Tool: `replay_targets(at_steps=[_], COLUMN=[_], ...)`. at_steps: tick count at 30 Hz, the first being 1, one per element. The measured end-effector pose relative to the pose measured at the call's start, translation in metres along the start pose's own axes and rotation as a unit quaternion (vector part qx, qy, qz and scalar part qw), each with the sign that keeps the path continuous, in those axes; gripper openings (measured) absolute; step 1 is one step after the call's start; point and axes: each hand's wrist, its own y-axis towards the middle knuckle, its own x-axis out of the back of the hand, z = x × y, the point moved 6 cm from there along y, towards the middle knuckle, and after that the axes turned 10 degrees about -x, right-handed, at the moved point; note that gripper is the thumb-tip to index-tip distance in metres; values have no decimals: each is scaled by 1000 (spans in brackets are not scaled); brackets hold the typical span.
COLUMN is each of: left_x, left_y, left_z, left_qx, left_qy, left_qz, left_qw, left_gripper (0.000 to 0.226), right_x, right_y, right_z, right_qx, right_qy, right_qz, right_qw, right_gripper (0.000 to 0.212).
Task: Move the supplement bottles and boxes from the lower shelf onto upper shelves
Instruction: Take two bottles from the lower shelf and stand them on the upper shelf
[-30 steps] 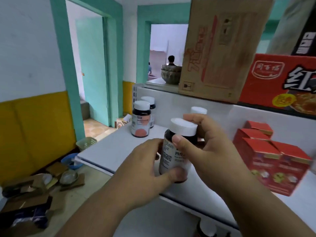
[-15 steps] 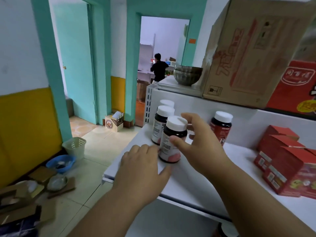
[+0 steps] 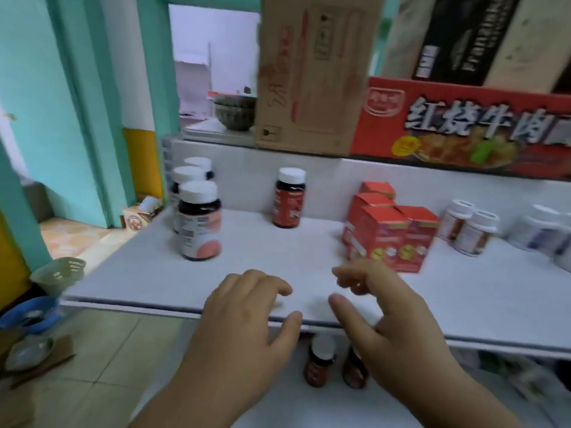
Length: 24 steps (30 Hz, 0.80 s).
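Three dark white-capped bottles stand in a row at the left of the white upper shelf (image 3: 256, 273); the nearest bottle (image 3: 200, 221) has a pink label. A red-labelled bottle (image 3: 288, 202) stands alone by the back wall. Several red boxes (image 3: 390, 236) sit to the right, with white bottles (image 3: 469, 230) beyond them. My left hand (image 3: 247, 316) and my right hand (image 3: 380, 310) hover empty at the shelf's front edge, fingers loosely bent. Below the edge, two dark bottles (image 3: 321, 359) stand on the lower shelf (image 3: 278, 406).
A brown carton (image 3: 312, 72), a red noodle carton (image 3: 463, 125) and a dark bowl (image 3: 234, 112) occupy the top shelf. On the floor at left are a green basket (image 3: 58, 273), a blue basin (image 3: 31, 313) and cardboard scraps. A teal doorway opens behind.
Both hands let go of the pink-labelled bottle, which now stands at the shelf's left, and drew back to the front edge. The view swung right, showing more boxes and bottles.
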Motion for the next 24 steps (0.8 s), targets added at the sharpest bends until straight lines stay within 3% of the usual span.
replay_targets(at_steps=[8,11,17,24], left_x=[-72,-111,-173,-202], left_y=[0,-13,-28,-52], left_z=[-156,-190,-199,-139], left_qx=[-137,-163,-155,-88], left_qy=[-90,-115,-117,-121], left_qz=[47,102,166,198], left_qw=[985,975,967,969], left_gripper=[24,23,30,31], right_x=[135,158,162,99], right_y=[-76,-108,-135,-135], right_z=[-81,-111,-141,-159], right_qx=[-82,-133,-164,-179], right_qy=[-23,-31,-58,-63], right_qz=[-104,-121,-108,-50], right_qw=[991,983,979,981], right_gripper=[23,26,25,25])
